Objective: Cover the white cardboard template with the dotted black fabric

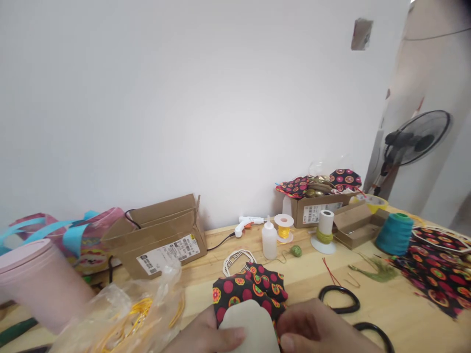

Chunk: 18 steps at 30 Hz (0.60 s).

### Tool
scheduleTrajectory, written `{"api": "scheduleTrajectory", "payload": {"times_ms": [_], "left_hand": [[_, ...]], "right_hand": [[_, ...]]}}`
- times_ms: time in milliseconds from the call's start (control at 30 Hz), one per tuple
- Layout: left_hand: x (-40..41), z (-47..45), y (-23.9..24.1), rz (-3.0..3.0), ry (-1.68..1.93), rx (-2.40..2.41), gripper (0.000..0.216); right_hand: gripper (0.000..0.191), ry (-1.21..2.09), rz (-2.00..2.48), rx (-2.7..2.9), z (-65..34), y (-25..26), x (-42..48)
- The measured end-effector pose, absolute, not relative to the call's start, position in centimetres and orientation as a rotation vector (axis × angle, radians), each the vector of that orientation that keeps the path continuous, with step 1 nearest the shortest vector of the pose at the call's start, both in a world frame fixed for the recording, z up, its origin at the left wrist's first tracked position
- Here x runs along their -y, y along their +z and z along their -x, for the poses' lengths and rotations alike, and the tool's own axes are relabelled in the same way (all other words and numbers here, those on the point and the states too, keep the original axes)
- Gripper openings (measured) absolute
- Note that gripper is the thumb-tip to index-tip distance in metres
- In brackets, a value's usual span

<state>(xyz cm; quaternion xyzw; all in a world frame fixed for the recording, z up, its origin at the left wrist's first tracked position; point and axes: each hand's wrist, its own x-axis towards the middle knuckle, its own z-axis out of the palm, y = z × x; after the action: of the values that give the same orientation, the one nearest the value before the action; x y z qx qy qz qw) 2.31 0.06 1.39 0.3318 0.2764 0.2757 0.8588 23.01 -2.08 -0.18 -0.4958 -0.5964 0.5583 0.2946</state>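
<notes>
At the bottom edge, my left hand (206, 336) and my right hand (312, 328) both grip a pale, rounded flat piece (250, 326) from either side, thumbs pressed on its face. Bunched against its far edge is black fabric with red and yellow circles (253, 289), which both hands also touch. A white cut-out frame (235, 259) lies just behind the fabric on the wooden table (305, 279).
A clear bag with yellow rings (128, 314), a pink tub (40, 279) and an open carton (162, 238) sit to the left. Behind are a glue bottle (269, 239), a glue gun (247, 223), thread spools, a box of fabric pieces (316, 198), a teal cone (395, 234), scissors handles (340, 299) and a fan (415, 137).
</notes>
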Motion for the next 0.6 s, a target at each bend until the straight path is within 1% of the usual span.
{"api": "scheduleTrajectory", "payload": {"times_ms": [100,200,433,600], "left_hand": [[0.0,-2.3,1.1,-0.801,0.546,-0.603,0.044],[0.0,-2.1,0.7,-0.879,0.530,-0.636,0.044],[0.1,-1.8,0.1,-0.918,0.510,-0.685,0.043],[0.3,-2.1,0.2,-0.838,0.557,-0.631,0.048]], "right_hand": [[0.038,1.659,1.191,1.398,-20.9,-1.5,1.2],[0.039,1.743,1.119,1.287,-19.9,-2.1,0.8],[0.041,1.819,0.871,1.131,-18.9,-2.8,1.2],[0.042,1.734,0.914,1.150,-18.7,-2.8,1.6]]}}
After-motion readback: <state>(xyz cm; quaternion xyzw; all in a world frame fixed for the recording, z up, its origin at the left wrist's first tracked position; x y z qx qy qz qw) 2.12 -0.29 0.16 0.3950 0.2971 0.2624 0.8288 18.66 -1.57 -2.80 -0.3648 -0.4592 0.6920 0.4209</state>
